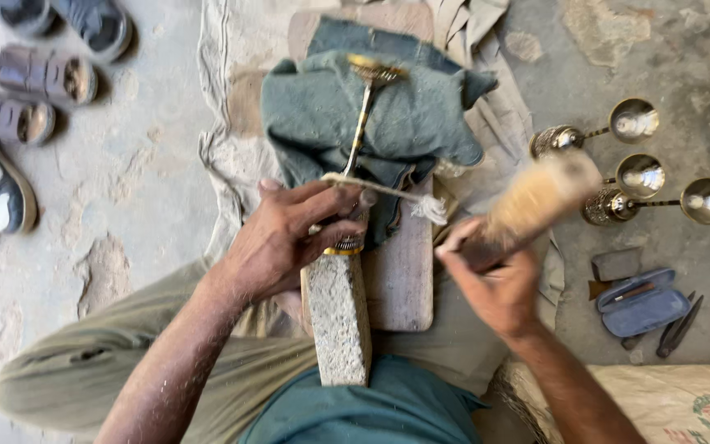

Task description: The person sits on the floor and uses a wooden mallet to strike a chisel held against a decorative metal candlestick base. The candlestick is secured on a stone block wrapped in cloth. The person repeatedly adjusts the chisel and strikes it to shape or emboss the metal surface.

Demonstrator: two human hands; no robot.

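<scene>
The brass goblet [361,131] lies on its side over a crumpled grey-green cloth [322,115], its stem running down toward the person, its foot at the far end. The left hand [289,234] is closed around the goblet's near end, just above a speckled stone block [338,316] that stands on a wooden board [404,279]. A pale cord [388,196] crosses over this hand's fingers. The right hand [495,284] is clamped on the handle of a brush [536,197], whose tan bristles are blurred and hang above the board's right edge, apart from the goblet.

The floor [149,189] is rough, cracked concrete; a beige sheet [232,74] is spread under board and cloth. The person sits with knees apart, the board between them.

To the right, near the brush, three more goblets [643,177] lie on the bare floor, and below them an open blue case [643,304] with dark tools [680,325] beside it. A woven sack [675,403] fills the lower right corner. Sandals and shoes [26,90] lie well apart at the upper left. Open floor remains between the sheet and the shoes
</scene>
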